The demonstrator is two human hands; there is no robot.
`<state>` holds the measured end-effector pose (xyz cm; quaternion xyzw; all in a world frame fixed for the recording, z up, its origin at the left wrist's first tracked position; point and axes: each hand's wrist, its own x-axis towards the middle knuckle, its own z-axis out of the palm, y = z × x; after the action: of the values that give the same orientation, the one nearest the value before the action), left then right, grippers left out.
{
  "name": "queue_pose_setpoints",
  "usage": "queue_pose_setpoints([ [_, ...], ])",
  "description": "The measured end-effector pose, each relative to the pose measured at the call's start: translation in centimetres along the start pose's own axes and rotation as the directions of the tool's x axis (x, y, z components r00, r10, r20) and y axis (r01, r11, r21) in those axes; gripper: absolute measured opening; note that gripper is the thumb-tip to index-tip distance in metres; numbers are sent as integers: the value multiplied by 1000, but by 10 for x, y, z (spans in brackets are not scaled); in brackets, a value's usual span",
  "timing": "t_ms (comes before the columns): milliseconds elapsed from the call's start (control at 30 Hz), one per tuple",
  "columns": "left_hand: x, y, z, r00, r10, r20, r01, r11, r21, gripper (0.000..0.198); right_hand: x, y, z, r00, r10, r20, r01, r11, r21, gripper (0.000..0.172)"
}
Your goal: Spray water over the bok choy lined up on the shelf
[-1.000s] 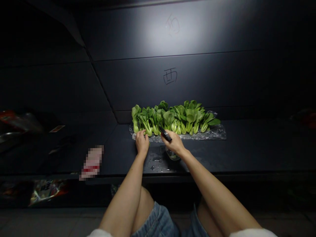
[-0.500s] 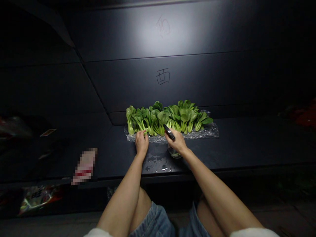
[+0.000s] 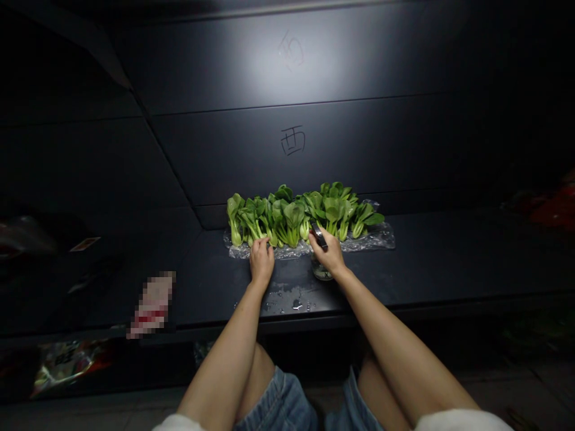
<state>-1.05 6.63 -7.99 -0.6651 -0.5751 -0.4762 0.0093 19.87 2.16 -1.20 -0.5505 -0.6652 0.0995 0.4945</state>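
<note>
A row of bok choy (image 3: 294, 218) lies on crinkled clear plastic wrap (image 3: 372, 238) on a dark shelf, leaves toward the back panel and pale bases toward me. My left hand (image 3: 262, 261) is at the bases left of the middle, fingers loosely bent with the thumb a little apart. No object shows in it, and whether it touches a stem is hard to see. My right hand (image 3: 331, 254) grips a spray bottle (image 3: 322, 273) by its neck, just in front of the row. The bottle's black trigger head points at the greens; its clear body is partly hidden by the hand.
Water drops (image 3: 296, 306) wet the shelf (image 3: 422, 263) near its front edge. A blurred-out packet (image 3: 153, 305) and a small card (image 3: 84, 244) lie on the left. A shiny bag (image 3: 67, 365) sits lower down. Something red (image 3: 557, 206) is at far right.
My right hand has moved to the right along the row with the spray bottle. My left hand has shifted slightly right along the bases. The bok choy stays in place; the view has turned a little.
</note>
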Motion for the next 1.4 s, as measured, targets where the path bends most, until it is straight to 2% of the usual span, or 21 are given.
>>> queue_pose_setpoints([
  [200,-2,7,3,999,31,37,-31,1000,-2,31,3,4,0,999,32,-30,-33,999,-27,28],
  [467,-4,10,3,997,55,58,-55,998,6,31,6,8,-2,1000,28,3,-28,998,60,34],
  [700,-6,15,4,997,55,59,-55,998,-12,30,7,15,-2,997,21,-68,-15,995,95,40],
  [867,-6,16,4,996,60,69,-59,998,-12,30,13,26,0,993,57,-102,-40,985,169,53],
  [967,-6,16,4,996,61,69,-60,998,-22,30,15,31,0,993,50,-105,-28,981,194,50],
  [1100,-7,15,5,996,64,69,-63,998,-19,29,14,29,0,989,59,-138,-37,987,156,40],
  [1400,-7,18,5,995,56,79,-55,998,-19,30,13,27,-3,971,110,-212,-121,992,-38,33],
])
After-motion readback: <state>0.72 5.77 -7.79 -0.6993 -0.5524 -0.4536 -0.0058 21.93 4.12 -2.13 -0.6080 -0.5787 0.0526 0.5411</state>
